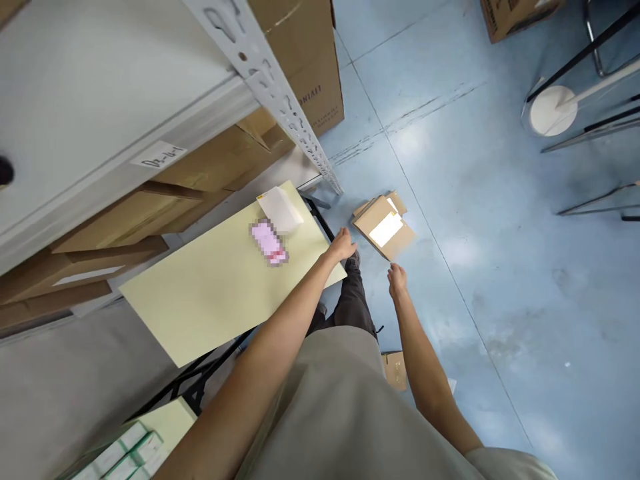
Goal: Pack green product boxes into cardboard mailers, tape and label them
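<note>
My left hand (343, 245) is beside the right end of a pale yellow tabletop (200, 300), with its fingers curled in and nothing visible in them. A flat brown cardboard package with a white label (373, 223) lies ahead, its lower right corner blurred. It overlaps other brown cardboard packages (397, 202) at floor level. My right hand (397, 280) is closed just below the package's near corner. A narrow gap seems to separate it from the cardboard. On the tabletop are a white packet (280, 208) and a pixelated pink item (269, 242).
A grey metal shelf post (285, 87) rises at the upper left, beside cardboard boxes (315, 80). Small white-and-green boxes (120, 453) sit at the lower left. Black-legged furniture and a round white base (553, 110) stand on the blue floor (500, 267) at right.
</note>
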Tool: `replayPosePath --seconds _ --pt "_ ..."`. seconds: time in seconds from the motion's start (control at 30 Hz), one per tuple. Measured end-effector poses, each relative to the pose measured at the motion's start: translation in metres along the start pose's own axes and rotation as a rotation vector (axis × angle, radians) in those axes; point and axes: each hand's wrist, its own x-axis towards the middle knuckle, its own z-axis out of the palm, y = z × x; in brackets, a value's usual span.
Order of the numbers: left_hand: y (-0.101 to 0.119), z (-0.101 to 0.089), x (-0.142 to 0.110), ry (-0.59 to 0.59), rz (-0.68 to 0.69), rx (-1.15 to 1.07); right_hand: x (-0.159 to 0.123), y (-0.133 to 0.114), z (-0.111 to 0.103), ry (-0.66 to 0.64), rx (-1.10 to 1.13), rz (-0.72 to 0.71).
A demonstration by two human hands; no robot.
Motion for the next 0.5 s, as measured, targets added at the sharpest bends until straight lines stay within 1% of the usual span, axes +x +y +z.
replayPosePath --seconds 0.03,0.1,0.2,0.27,0.33,0.43,0.5 --pt "-0.005 -0.005 -0.009 0.010 -0.007 -0.011 -0.006 0.003 0.005 -0.013 -0.030 0.028" --pt "-0.017 -0.016 -0.035 0.048 0.007 -0.040 -0.019 0.005 0.015 -0.050 -0.094 0.074" --pt "-0.050 -0.026 -0.091 0.170 0.051 -0.146 -0.037 -0.002 0.031 -0.167 -0.182 0.062" --pt "-0.081 -0.027 -0.132 0.276 0.059 -0.288 -0.047 -0.013 0.044 -0.244 -0.231 0.010" --pt "-0.117 -0.024 -0.171 0.365 0.065 -0.443 -0.058 -0.025 0.060 -0.307 -0.274 -0.067" --pt "-0.170 -0.013 -0.226 0.504 0.056 -0.655 -0.081 -0.042 0.089 -0.393 -0.341 -0.206" --pt "-0.203 -0.002 -0.261 0.602 0.051 -0.779 -0.106 -0.048 0.110 -0.460 -0.393 -0.304"
